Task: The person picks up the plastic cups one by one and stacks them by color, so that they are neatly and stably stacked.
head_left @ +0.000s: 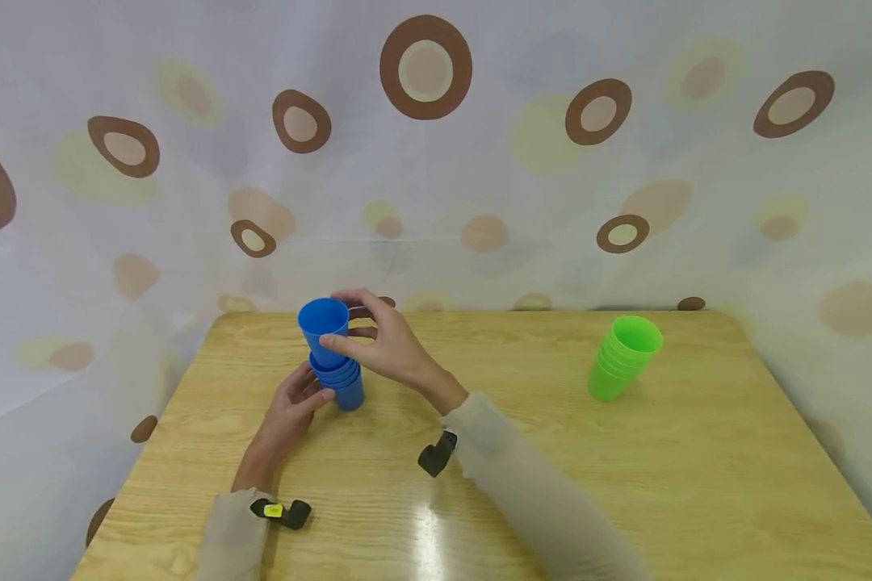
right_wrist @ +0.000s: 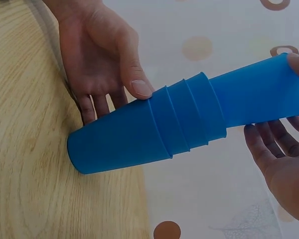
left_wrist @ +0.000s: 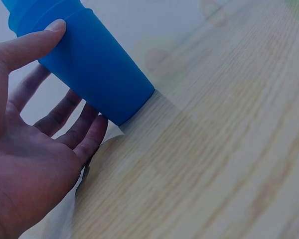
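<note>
On the left part of the table stands a stack of blue cups [head_left: 349, 395], its bottom on the wood. My left hand [head_left: 291, 411] steadies the stack, thumb on the near side and fingers round the far side. With thumb and fingers, my right hand [head_left: 388, 345] grips the topmost blue cup [right_wrist: 261, 94] near its rim. That cup rises well above the others, its lower end inside the stack's mouth. In the left wrist view, the left thumb presses the stack's lower cup [left_wrist: 97, 64] just below its rim.
A stack of green cups [head_left: 618, 367] stands on the right side of the wooden table [head_left: 480, 484], leaning in view. Behind the table hangs a pale curtain [head_left: 421, 177] with brown and beige rings. Both wrists carry small black cameras.
</note>
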A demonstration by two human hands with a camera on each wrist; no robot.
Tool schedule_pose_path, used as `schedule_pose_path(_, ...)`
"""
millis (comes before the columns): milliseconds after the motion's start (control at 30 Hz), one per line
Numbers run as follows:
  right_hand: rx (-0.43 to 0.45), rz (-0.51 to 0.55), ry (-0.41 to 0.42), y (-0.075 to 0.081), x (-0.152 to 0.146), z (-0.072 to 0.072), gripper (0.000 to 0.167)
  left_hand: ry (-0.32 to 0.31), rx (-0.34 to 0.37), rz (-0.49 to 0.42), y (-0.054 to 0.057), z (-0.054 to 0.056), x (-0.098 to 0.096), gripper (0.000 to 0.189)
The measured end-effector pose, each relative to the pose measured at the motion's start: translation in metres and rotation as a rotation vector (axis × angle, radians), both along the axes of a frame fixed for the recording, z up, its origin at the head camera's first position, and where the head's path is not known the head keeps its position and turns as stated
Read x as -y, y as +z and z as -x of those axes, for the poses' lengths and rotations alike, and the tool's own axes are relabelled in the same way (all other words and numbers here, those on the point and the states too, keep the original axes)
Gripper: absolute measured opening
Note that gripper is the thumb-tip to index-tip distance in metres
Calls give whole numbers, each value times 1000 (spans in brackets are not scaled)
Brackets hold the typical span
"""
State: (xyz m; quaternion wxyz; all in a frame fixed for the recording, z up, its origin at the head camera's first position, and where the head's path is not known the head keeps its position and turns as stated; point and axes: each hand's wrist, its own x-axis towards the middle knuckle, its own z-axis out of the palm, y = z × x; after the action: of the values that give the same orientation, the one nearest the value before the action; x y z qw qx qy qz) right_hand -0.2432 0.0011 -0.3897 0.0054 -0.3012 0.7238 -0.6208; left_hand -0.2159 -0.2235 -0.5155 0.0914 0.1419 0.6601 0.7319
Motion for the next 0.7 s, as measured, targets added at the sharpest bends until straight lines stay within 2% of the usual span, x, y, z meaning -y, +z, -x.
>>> schedule_pose_path(367,6,-18,10,-9,-2,-3,55,-17,16,48,2,-4,-2,72)
schedule_pose_path(700,-27,-24,-2,-11,-5,-2,56,5,7,21,1,-1,-1,73)
